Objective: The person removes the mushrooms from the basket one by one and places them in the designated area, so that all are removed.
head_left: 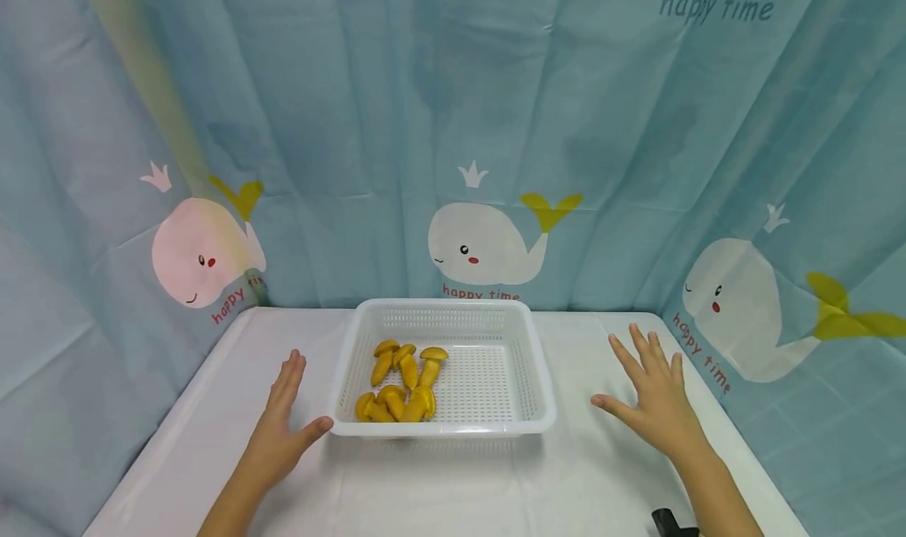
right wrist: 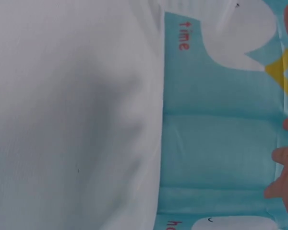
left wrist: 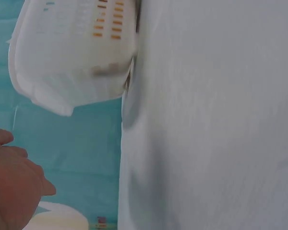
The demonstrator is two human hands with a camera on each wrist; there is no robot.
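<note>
A white plastic basket (head_left: 495,427) with slotted walls stands on the white table, towards its back edge. In its left half lie several yellow mushrooms (head_left: 429,368), brownish at the caps. To the left of the basket, my left hand (head_left: 279,435) is held with fingers straight and thumb pointing at the basket's front left corner; it holds nothing. On the other side, well apart from the basket, my right hand (head_left: 654,403) has its fingers spread and is empty. The left wrist view shows the basket's side wall (left wrist: 77,57) beyond the left hand (left wrist: 14,182).
The table (head_left: 425,490) wears a white cover. Blue curtains (head_left: 354,128) printed with whales surround it at the back and both sides. A small black object (head_left: 671,523) sits by the right wrist.
</note>
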